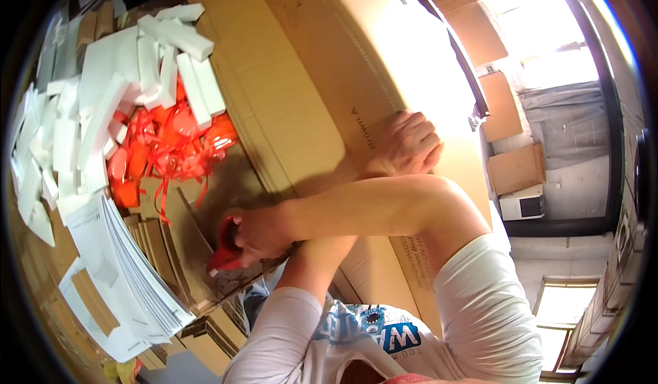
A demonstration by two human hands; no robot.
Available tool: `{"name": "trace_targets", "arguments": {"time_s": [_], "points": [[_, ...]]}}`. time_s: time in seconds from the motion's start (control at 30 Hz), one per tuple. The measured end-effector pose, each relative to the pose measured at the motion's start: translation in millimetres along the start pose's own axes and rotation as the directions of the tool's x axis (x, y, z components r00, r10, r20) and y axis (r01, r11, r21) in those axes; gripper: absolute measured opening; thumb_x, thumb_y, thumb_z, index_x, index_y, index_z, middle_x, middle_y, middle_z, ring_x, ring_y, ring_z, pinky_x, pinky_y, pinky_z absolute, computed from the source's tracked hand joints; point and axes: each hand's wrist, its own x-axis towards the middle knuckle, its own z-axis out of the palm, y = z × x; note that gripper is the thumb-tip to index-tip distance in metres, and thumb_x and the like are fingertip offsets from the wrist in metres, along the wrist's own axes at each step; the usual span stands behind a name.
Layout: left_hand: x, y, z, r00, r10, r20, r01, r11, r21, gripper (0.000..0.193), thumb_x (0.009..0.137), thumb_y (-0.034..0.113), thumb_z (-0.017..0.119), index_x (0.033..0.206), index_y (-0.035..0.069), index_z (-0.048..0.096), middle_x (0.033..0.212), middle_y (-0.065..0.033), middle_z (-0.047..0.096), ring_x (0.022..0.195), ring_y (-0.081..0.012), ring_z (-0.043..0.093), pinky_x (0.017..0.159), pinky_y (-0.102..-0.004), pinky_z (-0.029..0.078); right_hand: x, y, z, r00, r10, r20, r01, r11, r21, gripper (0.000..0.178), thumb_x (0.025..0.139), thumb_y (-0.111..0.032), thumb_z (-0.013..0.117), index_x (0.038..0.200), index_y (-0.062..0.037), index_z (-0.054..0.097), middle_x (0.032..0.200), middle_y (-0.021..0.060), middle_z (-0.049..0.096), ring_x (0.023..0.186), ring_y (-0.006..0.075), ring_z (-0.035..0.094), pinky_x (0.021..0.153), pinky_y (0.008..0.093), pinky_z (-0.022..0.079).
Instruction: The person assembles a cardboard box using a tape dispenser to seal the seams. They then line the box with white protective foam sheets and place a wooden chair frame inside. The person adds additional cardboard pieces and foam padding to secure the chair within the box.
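My arms cross over a large brown cardboard box (301,89), the right forearm passing over the left. Low on the left, my right hand (264,233) is wrapped round a red hand-held tape dispenser (223,259), beside the box's near left edge. My left hand (411,144) lies on the box's upper face, right of centre, near a fold. Its fingers are curled in, and whatever may be inside them is hidden.
Left of the box, white foam strips (110,62) are heaped beside shiny red plastic ribbon-like pieces (171,141). A stack of white printed sheets (130,267) lies nearer, with a cardboard strip (94,302) on top. Cardboard pieces (517,168) stand by the right wall.
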Motion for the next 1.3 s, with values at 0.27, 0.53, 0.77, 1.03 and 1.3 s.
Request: {"name": "trace_targets", "arguments": {"time_s": [0.27,0.53,0.77,1.03,1.3], "points": [[-8,0,3,0.901,0.010,0.434,-0.235,0.852,0.468,0.020,0.077,0.013,0.062,0.087,0.008,0.046,0.093,-0.0002,0.052,0.079,-0.0157,0.049,0.068,-0.0329,0.041,-142,-31,-157,0.630,0.746,-0.214,-0.114,0.362,0.925,0.022,0.090,-0.019,0.061,0.108,-0.0063,0.064,0.107,0.0075,0.065,0.103,0.0152,0.057,0.090,0.0302,0.045],[-1,-9,-6,0.996,-0.017,0.087,0.026,0.994,-0.104,0.015,0.070,0.015,0.066,0.069,0.015,0.051,0.067,-0.0015,0.050,0.069,-0.0217,0.052,0.067,-0.0363,0.040,-187,15,-210,0.472,0.872,-0.130,-0.881,0.473,-0.025,0.030,0.080,-0.022,0.059,0.105,-0.0100,0.071,0.090,0.0127,0.071,0.083,0.0275,0.068,0.079,0.0353,0.054],[1,-3,4,1.000,-0.021,0.010,0.021,0.995,-0.101,0.020,0.071,0.011,0.064,0.065,0.013,0.044,0.067,-0.0030,0.046,0.065,-0.0221,0.049,0.069,-0.0377,0.039,-128,74,-210,0.442,0.862,0.248,-0.832,0.497,-0.245,0.026,0.077,-0.021,0.057,0.093,-0.0074,0.071,0.090,0.0134,0.070,0.087,0.0326,0.066,0.073,0.0455,0.053],[5,-14,8,0.996,0.010,0.085,-0.001,0.994,-0.105,0.018,0.074,0.011,0.061,0.067,0.011,0.045,0.066,-0.0025,0.049,0.064,-0.0217,0.050,0.066,-0.0372,0.036,-164,84,-248,0.367,0.891,0.268,-0.854,0.437,-0.284,0.020,0.076,-0.018,0.055,0.081,-0.0053,0.070,0.078,0.0103,0.068,0.074,0.0304,0.064,0.066,0.0407,0.053],[2,-10,12,0.998,-0.020,0.051,0.027,0.988,-0.152,0.016,0.073,0.013,0.061,0.064,0.012,0.048,0.064,-0.0010,0.050,0.062,-0.0196,0.052,0.066,-0.0350,0.039,-231,30,-224,0.399,0.909,0.119,-0.736,0.395,-0.550,0.016,0.082,-0.021,0.059,0.081,-0.0118,0.072,0.079,0.0045,0.070,0.077,0.0231,0.068,0.066,0.0361,0.054]]}}
